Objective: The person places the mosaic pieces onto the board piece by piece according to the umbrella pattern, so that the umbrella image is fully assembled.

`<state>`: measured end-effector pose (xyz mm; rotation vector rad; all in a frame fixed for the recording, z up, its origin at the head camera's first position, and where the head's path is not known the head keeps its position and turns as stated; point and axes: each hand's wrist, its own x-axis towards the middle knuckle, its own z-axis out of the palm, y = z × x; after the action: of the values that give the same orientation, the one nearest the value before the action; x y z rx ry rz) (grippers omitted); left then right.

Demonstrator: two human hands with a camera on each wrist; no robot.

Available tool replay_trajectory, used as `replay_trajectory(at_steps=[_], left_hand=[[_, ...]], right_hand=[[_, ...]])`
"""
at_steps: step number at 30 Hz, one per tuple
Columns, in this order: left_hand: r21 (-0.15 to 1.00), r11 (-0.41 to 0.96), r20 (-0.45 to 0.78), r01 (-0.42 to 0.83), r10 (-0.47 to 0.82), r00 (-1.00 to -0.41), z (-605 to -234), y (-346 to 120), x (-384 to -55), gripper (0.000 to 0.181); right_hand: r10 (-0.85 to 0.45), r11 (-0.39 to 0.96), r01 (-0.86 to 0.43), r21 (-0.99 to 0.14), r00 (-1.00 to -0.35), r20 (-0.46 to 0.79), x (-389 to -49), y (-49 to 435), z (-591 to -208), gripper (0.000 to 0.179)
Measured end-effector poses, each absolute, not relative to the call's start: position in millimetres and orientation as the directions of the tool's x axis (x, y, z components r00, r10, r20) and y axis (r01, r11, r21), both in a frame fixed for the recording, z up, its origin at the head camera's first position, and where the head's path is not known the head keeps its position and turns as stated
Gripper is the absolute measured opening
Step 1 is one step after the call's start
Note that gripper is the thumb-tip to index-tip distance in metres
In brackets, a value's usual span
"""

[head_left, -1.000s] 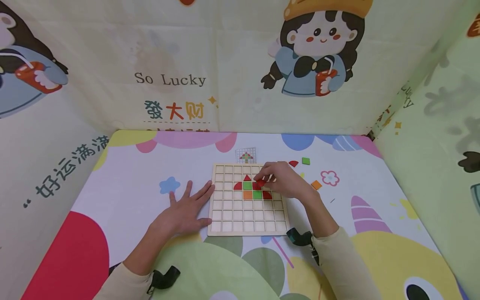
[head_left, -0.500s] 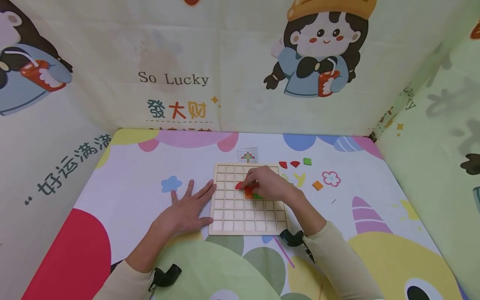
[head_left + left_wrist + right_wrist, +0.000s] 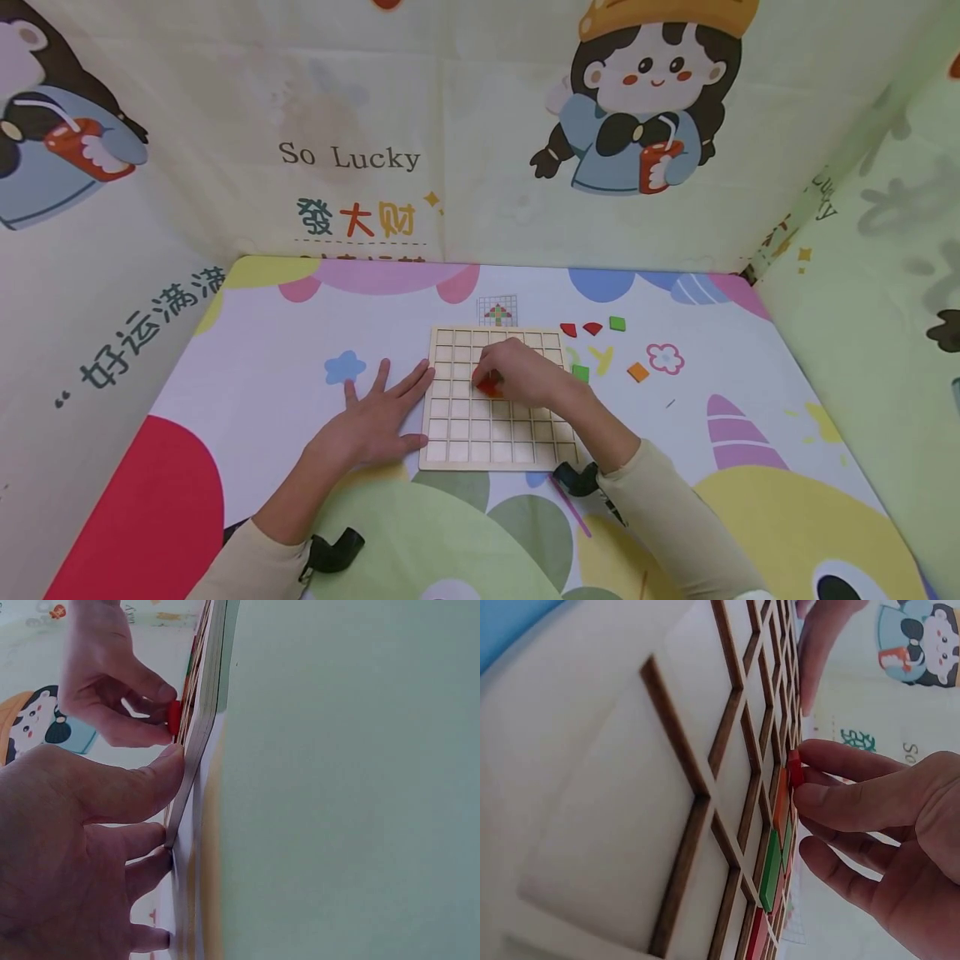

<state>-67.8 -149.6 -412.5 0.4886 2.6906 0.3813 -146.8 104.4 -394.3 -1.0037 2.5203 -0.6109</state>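
Observation:
A square wooden grid board (image 3: 459, 433) lies flat on the table. My left hand (image 3: 378, 421) is spread beside its left side, with the thumb and fingertips touching the edge. Over the board's middle, my right hand (image 3: 521, 375) pinches a small red piece (image 3: 795, 769) between thumb and index finger. That piece stands on edge against the grid, next to an orange square (image 3: 781, 796) set in a cell. A green square (image 3: 769, 874) and a red piece (image 3: 757, 934) fill nearby cells. From the head view, the right hand hides most of the filled cells.
Behind the board lies a small printed pattern card (image 3: 498, 312). To the right are loose pieces: two red ones (image 3: 568, 330), a green square (image 3: 617, 323), an orange square (image 3: 637, 372) and another green piece (image 3: 580, 372) near the board's right edge.
My right hand has moved left across the board, carrying the red piece. The loose pieces at the right have come into view. My left hand stays at the board's edge.

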Motion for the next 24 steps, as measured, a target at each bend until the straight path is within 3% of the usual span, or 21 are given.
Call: replay_trajectory(at_steps=[12,24], left_hand=[[0.325,0.901,-0.309,0.287,0.389,-0.868,-412.4,-150.3,-67.6,0.091],[0.314,0.899,-0.294,0.305,0.398,-0.869,-414.4,-150.9,-68.0,0.091]], right_hand=[[-0.73,0.653,-0.611,-0.448,-0.666,-0.154,-144.7,96.6,-397.1,0.026],[-0.739,0.632,-0.604,-0.486,-0.658,-0.144,-144.7,97.6,-399.3,0.021]])
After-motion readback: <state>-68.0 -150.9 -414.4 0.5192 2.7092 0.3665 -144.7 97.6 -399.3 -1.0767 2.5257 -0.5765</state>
